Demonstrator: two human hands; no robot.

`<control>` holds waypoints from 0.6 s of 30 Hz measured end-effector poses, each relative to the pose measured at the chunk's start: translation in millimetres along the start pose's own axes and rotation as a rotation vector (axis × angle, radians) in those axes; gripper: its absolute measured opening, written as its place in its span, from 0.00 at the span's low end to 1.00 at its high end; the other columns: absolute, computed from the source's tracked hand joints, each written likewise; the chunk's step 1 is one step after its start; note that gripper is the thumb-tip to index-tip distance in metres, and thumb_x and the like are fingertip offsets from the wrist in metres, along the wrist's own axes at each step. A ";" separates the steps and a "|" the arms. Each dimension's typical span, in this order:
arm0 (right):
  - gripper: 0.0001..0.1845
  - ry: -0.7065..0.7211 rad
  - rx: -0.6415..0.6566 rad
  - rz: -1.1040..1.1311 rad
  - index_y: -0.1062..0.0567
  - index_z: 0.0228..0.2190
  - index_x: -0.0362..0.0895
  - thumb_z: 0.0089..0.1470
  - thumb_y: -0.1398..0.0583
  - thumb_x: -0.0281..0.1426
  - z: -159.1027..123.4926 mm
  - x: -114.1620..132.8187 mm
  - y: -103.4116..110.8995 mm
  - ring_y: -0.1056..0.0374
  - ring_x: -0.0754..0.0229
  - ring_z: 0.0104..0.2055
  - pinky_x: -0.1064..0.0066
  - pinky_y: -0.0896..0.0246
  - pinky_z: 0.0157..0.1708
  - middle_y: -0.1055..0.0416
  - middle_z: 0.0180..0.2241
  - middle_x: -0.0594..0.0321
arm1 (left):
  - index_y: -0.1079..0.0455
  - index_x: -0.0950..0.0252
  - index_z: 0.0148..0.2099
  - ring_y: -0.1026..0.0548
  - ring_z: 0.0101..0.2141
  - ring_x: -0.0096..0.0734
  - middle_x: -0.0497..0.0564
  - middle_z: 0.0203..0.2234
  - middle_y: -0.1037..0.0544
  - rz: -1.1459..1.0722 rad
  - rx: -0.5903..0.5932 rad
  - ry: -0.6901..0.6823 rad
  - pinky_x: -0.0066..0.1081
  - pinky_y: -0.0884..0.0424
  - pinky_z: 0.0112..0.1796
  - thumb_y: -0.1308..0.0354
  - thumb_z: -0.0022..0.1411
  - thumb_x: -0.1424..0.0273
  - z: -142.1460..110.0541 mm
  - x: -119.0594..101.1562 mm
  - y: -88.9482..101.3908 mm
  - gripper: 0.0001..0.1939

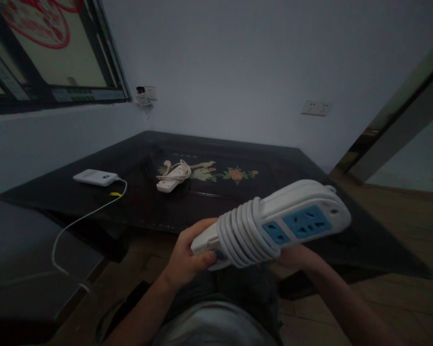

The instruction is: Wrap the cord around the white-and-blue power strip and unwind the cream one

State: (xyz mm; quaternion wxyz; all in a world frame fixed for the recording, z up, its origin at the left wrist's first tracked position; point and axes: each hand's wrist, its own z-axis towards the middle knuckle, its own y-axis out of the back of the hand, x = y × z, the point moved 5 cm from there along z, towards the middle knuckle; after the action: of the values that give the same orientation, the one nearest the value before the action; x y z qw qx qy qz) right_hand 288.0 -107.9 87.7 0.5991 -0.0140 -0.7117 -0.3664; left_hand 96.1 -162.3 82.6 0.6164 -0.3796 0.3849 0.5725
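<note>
A large white power strip point(310, 194) with blue socket panels is held up in front of me, tilted with its far end up to the right. Its thick white cord point(247, 233) is wound in several turns around the middle. My left hand point(195, 250) grips the near left end, thumb on top. My right hand point(296, 257) is under the strip, beside the coils; its fingers are mostly hidden behind it. On the dark table beyond lies a smaller white power strip point(169, 182) with its thin cord bundled around it.
The dark table point(274, 163) has a painted flower pattern. At its left lies a white box-shaped device point(95, 178) with a white cable point(82, 218) hanging over the edge, near a yellow scrap point(116, 194). Wall sockets point(316, 108) and a window point(57, 53) are behind.
</note>
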 end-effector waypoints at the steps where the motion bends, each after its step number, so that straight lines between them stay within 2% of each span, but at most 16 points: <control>1: 0.18 -0.008 -0.021 0.047 0.26 0.27 0.41 0.58 0.45 0.41 -4.0 -0.4 -6.4 0.33 0.63 0.28 0.73 0.37 0.28 0.30 0.23 0.62 | 0.27 0.69 0.49 0.23 0.37 0.43 0.57 0.38 0.20 -0.032 -0.036 0.031 0.32 0.27 0.36 0.37 0.48 0.49 1.0 4.8 1.1 0.33; 3: 0.15 -0.033 -0.078 0.186 0.27 0.38 0.42 0.60 0.46 0.39 -9.9 -0.6 -15.6 0.33 0.64 0.25 0.74 0.39 0.25 0.31 0.23 0.64 | 0.28 0.69 0.51 0.23 0.38 0.43 0.58 0.38 0.20 -0.087 -0.110 0.095 0.33 0.27 0.36 0.39 0.50 0.48 2.7 14.6 3.2 0.34; 5: 0.19 -0.059 -0.162 0.333 0.34 0.50 0.44 0.60 0.46 0.38 -13.7 -0.7 -19.8 0.31 0.65 0.24 0.74 0.39 0.23 0.29 0.26 0.65 | 0.30 0.69 0.52 0.23 0.39 0.43 0.58 0.39 0.21 -0.128 -0.171 0.154 0.32 0.27 0.35 0.40 0.53 0.50 4.6 23.7 3.9 0.32; 6: 0.21 -0.063 -0.210 0.399 0.38 0.53 0.45 0.60 0.45 0.39 -15.2 -0.7 -20.4 0.30 0.65 0.24 0.74 0.38 0.24 0.28 0.28 0.64 | 0.30 0.69 0.53 0.23 0.40 0.43 0.59 0.40 0.21 -0.139 -0.194 0.178 0.32 0.27 0.35 0.40 0.54 0.51 5.7 27.8 3.6 0.31; 8: 0.20 -0.064 -0.277 0.474 0.37 0.50 0.45 0.59 0.44 0.39 -17.5 -1.0 -21.3 0.28 0.63 0.26 0.72 0.35 0.26 0.27 0.31 0.62 | 0.32 0.69 0.53 0.24 0.42 0.44 0.59 0.42 0.22 -0.149 -0.226 0.218 0.31 0.26 0.36 0.40 0.56 0.55 7.9 34.7 2.2 0.28; 10: 0.16 -0.052 -0.293 0.467 0.32 0.42 0.45 0.56 0.40 0.40 -19.4 -0.6 -23.1 0.27 0.61 0.31 0.70 0.33 0.29 0.27 0.33 0.60 | 0.32 0.69 0.54 0.24 0.44 0.43 0.60 0.45 0.23 -0.150 -0.249 0.239 0.32 0.26 0.38 0.40 0.58 0.58 9.6 39.7 1.1 0.26; 12: 0.17 -0.003 -0.288 0.434 0.29 0.37 0.45 0.49 0.35 0.42 -21.7 1.1 -25.4 0.27 0.59 0.36 0.69 0.33 0.33 0.27 0.36 0.59 | 0.32 0.69 0.53 0.25 0.45 0.42 0.60 0.46 0.23 -0.144 -0.268 0.248 0.33 0.27 0.40 0.41 0.59 0.58 10.2 42.9 1.5 0.25; 16: 0.29 0.135 -0.302 0.484 0.29 0.39 0.46 0.34 0.27 0.39 -24.2 1.9 -33.8 0.29 0.55 0.43 0.66 0.34 0.38 0.27 0.40 0.58 | 0.30 0.70 0.51 0.24 0.43 0.42 0.59 0.43 0.22 -0.134 -0.270 0.263 0.32 0.27 0.39 0.42 0.59 0.58 8.2 46.2 2.8 0.24; 18: 0.29 0.181 -0.374 0.573 0.28 0.39 0.47 0.34 0.26 0.37 -22.2 -3.4 -38.3 0.29 0.57 0.38 0.68 0.34 0.35 0.27 0.35 0.61 | 0.31 0.70 0.51 0.22 0.38 0.41 0.58 0.39 0.21 -0.152 -0.247 0.282 0.31 0.27 0.35 0.42 0.59 0.58 6.5 47.5 0.7 0.24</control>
State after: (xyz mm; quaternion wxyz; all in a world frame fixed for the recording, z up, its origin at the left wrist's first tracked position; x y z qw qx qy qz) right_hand 290.0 -146.4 65.8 0.7252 -0.2901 -0.5437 -0.3071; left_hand 97.9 -136.7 42.1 0.5465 -0.5566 0.3647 0.5085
